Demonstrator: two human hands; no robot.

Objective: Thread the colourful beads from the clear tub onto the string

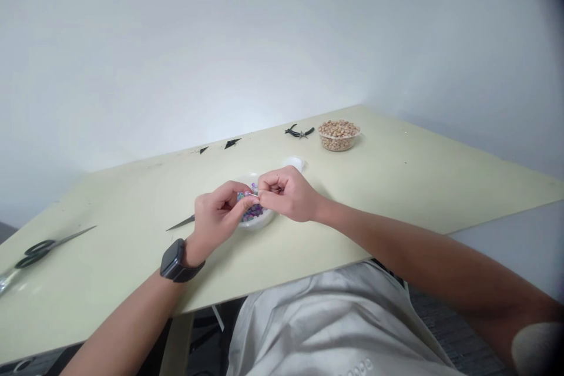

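Both hands, left hand and right hand, pinch a small bead between fingertips above the bead bowl on the bench.

The bead bowl sits mostly hidden behind both hands.

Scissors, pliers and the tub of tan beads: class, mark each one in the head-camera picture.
scissors (39,249), head view, on the black handles.
pliers (300,131), head view, at the pivot joint.
tub of tan beads (338,134), head view, on the heaped beads at its middle.
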